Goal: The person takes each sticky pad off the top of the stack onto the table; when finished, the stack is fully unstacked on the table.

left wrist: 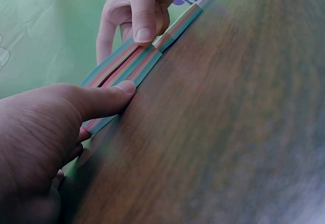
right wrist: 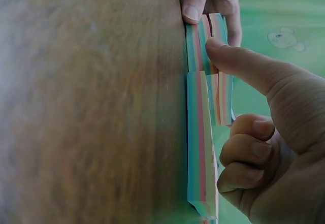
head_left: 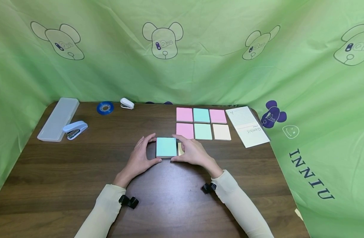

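Note:
A stack of sticky note pads with a teal top sits at mid-table. My left hand grips its left side, thumb at the near edge and fingers at the far edge. From the right, my right hand holds the same stack between thumb and forefinger. Both wrist views show its layers, striped teal, pink and yellow, with thin gaps between pads. My left thumb presses the lower layers; my right thumb touches higher up. A yellow-topped pad, partly hidden by my right hand, stands beside the stack.
Pink, teal and cream pads lie in two rows behind my right hand. A notepad lies to their right. At the left are a translucent case, a blue stapler, blue tape and a white stapler. Green cloth hangs behind.

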